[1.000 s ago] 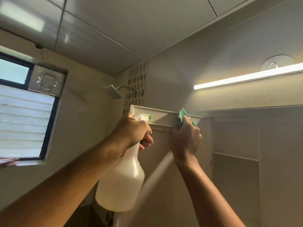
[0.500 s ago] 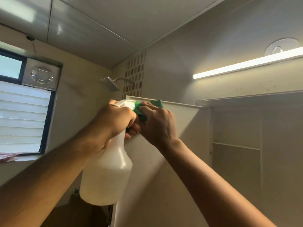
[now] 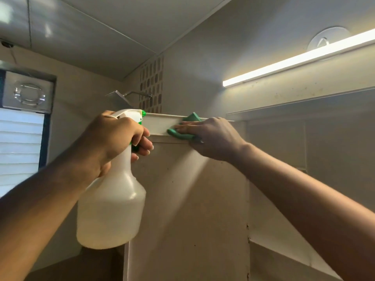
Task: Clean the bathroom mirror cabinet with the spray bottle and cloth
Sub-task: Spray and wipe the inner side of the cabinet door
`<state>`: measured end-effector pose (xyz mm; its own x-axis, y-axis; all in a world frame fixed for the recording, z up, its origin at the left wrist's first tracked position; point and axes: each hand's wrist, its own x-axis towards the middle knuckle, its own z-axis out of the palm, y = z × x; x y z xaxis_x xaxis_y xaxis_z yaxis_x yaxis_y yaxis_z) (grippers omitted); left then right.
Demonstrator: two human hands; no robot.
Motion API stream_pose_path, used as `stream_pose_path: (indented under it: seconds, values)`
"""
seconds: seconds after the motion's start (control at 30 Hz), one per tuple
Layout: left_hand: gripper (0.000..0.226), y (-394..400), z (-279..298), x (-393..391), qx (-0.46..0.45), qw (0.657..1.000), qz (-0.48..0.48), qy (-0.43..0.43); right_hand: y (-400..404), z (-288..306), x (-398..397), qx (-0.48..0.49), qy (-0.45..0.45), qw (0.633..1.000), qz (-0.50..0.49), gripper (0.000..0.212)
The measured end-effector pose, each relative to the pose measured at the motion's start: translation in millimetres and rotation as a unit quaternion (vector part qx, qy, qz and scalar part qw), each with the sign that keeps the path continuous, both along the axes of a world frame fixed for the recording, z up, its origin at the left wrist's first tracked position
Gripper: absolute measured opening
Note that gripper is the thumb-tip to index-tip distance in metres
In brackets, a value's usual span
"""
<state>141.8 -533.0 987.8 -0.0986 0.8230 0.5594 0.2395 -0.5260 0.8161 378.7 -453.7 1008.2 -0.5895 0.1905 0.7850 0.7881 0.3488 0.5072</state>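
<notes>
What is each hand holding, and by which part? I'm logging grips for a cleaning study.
The left hand grips the spray bottle by its neck, below the trigger head. The right hand presses the green cloth flat against the cabinet's top edge.

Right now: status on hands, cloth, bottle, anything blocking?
Left hand grips spray bottle, nozzle at cabinet top edge. Right hand presses green cloth flat on that edge. Nothing in the way.
</notes>
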Motion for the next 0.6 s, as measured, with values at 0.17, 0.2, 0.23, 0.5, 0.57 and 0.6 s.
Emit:
stream_pose_path:
  seconds: [0.17, 0.2, 0.23, 0.5, 0.57, 0.6]
  values:
    - [0.028, 0.0, 1.3, 2.0, -0.003, 1.000, 0.000, -0.007, 1.9, -6.2, 57.9, -0.017, 0.028, 0.999, 0.026, 0.043]
    - [0.028, -1.0, 1.9, 2.8, -0.003, 1.000, -0.002, -0.005, 2.8, -9.9, 67.4, -0.014, 0.032, 0.999, 0.038, 0.042]
    - [0.028, -1.9, 2.4, 3.6, -0.002, 1.000, -0.004, -0.003, 2.8, -14.7, 77.4, -0.012, 0.038, 0.998, 0.049, 0.041]
    - [0.026, -11.3, 2.0, -3.5, -0.009, 1.000, -0.011, 0.003, 10.8, -81.7, 69.6, 0.134, 0.265, 0.954, -0.047, 0.037]
    - [0.026, -13.4, 0.7, -8.7, -0.010, 1.000, -0.010, 0.004, 10.9, -93.0, 48.7, 0.116, 0.331, 0.936, -0.038, 0.030]
    - [0.026, -14.1, -0.1, -10.6, -0.009, 1.000, -0.009, 0.005, 8.6, -95.5, 39.7, 0.099, 0.362, 0.926, -0.031, 0.027]
